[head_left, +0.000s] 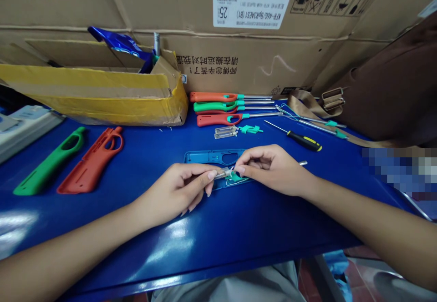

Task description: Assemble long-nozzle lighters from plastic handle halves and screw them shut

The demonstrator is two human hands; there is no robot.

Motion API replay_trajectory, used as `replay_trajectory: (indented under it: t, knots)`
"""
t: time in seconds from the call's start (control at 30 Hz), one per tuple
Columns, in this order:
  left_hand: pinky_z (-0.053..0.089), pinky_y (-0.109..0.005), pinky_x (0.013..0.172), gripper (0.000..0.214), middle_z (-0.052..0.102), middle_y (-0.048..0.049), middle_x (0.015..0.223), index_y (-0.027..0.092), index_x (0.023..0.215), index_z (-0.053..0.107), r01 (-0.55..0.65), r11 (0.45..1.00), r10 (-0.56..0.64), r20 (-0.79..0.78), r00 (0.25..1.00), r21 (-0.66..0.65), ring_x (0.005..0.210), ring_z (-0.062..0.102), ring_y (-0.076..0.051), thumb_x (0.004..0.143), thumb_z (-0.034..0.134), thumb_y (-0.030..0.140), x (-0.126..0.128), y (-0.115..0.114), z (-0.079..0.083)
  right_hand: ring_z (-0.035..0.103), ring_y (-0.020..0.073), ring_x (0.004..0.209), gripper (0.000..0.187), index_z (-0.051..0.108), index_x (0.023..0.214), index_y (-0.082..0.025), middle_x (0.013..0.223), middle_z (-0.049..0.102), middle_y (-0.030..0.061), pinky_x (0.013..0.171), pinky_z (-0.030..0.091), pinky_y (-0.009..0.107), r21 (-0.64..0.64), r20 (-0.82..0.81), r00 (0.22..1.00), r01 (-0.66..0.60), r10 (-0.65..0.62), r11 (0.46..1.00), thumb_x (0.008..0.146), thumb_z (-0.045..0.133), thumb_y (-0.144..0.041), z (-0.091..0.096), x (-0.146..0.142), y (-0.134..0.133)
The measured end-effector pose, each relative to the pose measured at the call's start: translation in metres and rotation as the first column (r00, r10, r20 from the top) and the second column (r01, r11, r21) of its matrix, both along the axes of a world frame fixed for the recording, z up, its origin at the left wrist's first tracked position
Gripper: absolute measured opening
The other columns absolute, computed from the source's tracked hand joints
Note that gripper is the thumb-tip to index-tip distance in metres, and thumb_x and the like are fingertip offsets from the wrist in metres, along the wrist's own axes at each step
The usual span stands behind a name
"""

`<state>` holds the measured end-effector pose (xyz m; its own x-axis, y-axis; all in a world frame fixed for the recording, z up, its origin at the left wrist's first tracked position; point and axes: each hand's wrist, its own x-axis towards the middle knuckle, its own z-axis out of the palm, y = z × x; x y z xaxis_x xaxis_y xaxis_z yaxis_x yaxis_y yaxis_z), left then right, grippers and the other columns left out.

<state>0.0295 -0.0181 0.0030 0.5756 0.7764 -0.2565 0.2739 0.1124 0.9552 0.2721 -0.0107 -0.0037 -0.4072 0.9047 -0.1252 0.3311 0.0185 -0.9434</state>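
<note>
Over a blue lighter shell half (215,157), my left hand (174,193) pinches a small clear fuel tank part (222,173) between thumb and fingers. My right hand (273,170) holds a green plastic piece (236,178), and a thin metal rod (302,163) sticks out past that hand. The two hands nearly meet, fingertips around these parts. Behind them lie clear parts (225,132), green clips (250,129) and a black-and-yellow screwdriver (303,140). Finished long lighters (218,119) lie at the back, and green (51,161) and orange (92,160) shell halves lie to the left.
The work surface is a glossy blue table (177,243). An open cardboard box with yellow tape (102,95) stands at the back left, before a large carton (252,61). A brown bag (385,83) sits at the right, and a white power strip (27,131) at the left edge.
</note>
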Motion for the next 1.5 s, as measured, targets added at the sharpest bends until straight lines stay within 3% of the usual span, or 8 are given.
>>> replay_trajectory:
  t: [0.4,0.57,0.73,0.87,0.97,1.23,1.33,1.5]
  knots:
    - [0.028,-0.016,0.038,0.040,0.051,0.0038,0.061,0.011,0.089,0.069,-0.014,0.999,0.016,-0.046,0.999,0.037,0.042,0.037,-0.004,0.097,0.053,0.048,0.002,-0.001,-0.001,0.043,0.0108,0.060,0.023,0.074,0.087,-0.014,0.071,0.062,0.0014,0.056,0.032,0.027,0.016,-0.001,1.000,0.007,-0.007,1.000,0.085,0.068,-0.036,-0.002,-0.004,-0.002]
    - [0.035,-0.018,0.040,0.033,0.068,-0.0001,0.072,0.016,0.110,0.070,0.028,0.994,-0.017,-0.103,0.995,0.105,0.045,0.047,-0.007,0.096,0.058,0.043,-0.005,0.003,0.005,0.040,0.0088,0.057,0.016,0.074,0.085,-0.015,0.070,0.061,-0.0008,0.053,0.032,0.025,0.154,0.060,0.998,-0.013,0.004,0.988,0.088,0.067,-0.029,0.001,-0.004,-0.004]
    - [0.039,-0.018,0.050,0.022,0.070,0.0005,0.072,0.019,0.096,0.074,0.045,0.950,0.029,-0.229,0.973,0.310,0.059,0.055,-0.010,0.094,0.064,0.039,-0.014,0.006,0.008,0.051,0.0097,0.065,0.011,0.075,0.097,-0.017,0.091,0.069,0.0030,0.058,0.040,0.025,0.437,0.158,0.987,-0.076,0.007,0.896,0.089,0.067,-0.019,0.000,0.001,-0.004]
    - [0.041,-0.019,0.052,0.018,0.069,0.0014,0.075,0.023,0.095,0.077,0.091,0.909,0.035,-0.291,0.956,0.406,0.061,0.056,-0.010,0.094,0.064,0.034,-0.016,0.007,0.006,0.061,0.0152,0.091,0.015,0.073,0.103,-0.018,0.099,0.068,0.0050,0.081,0.049,0.030,0.575,0.215,0.975,-0.178,0.062,0.799,0.090,0.066,-0.016,-0.002,0.004,-0.004]
    - [0.043,-0.019,0.052,0.015,0.071,0.0001,0.087,0.023,0.094,0.079,0.090,0.881,0.044,-0.270,0.962,0.464,0.064,0.059,-0.009,0.093,0.065,0.029,-0.016,0.006,0.004,0.061,0.0163,0.097,0.015,0.072,0.105,-0.017,0.099,0.066,0.0055,0.090,0.049,0.032,0.597,0.265,0.960,-0.241,0.095,0.765,0.093,0.064,-0.015,-0.002,0.004,-0.004]
    - [0.043,-0.018,0.051,0.014,0.070,0.0016,0.081,0.023,0.098,0.080,0.114,0.835,0.052,-0.284,0.957,0.538,0.058,0.058,-0.007,0.092,0.068,0.023,-0.014,0.003,0.001,0.054,0.0217,0.117,0.031,0.069,0.122,-0.024,0.123,0.061,0.0074,0.102,0.046,0.039,0.535,0.453,0.873,-0.429,0.181,0.728,0.092,0.069,-0.026,-0.002,0.007,-0.006]
    - [0.044,-0.018,0.052,0.013,0.070,0.0026,0.078,0.023,0.099,0.079,0.130,0.794,0.070,-0.301,0.951,0.594,0.057,0.057,-0.007,0.091,0.069,0.021,-0.014,0.001,0.001,0.052,0.0236,0.119,0.035,0.066,0.128,-0.025,0.129,0.059,0.0080,0.103,0.045,0.043,0.527,0.511,0.839,-0.477,0.186,0.703,0.093,0.068,-0.028,-0.003,0.008,-0.005]
    - [0.049,-0.021,0.059,0.016,0.072,-0.0005,0.090,0.022,0.105,0.078,0.208,0.715,0.044,-0.339,0.940,0.668,0.066,0.063,-0.009,0.095,0.065,0.024,-0.016,-0.001,0.002,0.053,0.0237,0.115,0.032,0.066,0.128,-0.024,0.126,0.061,0.0091,0.100,0.047,0.044,0.535,0.536,0.825,-0.495,0.177,0.685,0.096,0.064,-0.027,-0.005,0.009,-0.003]
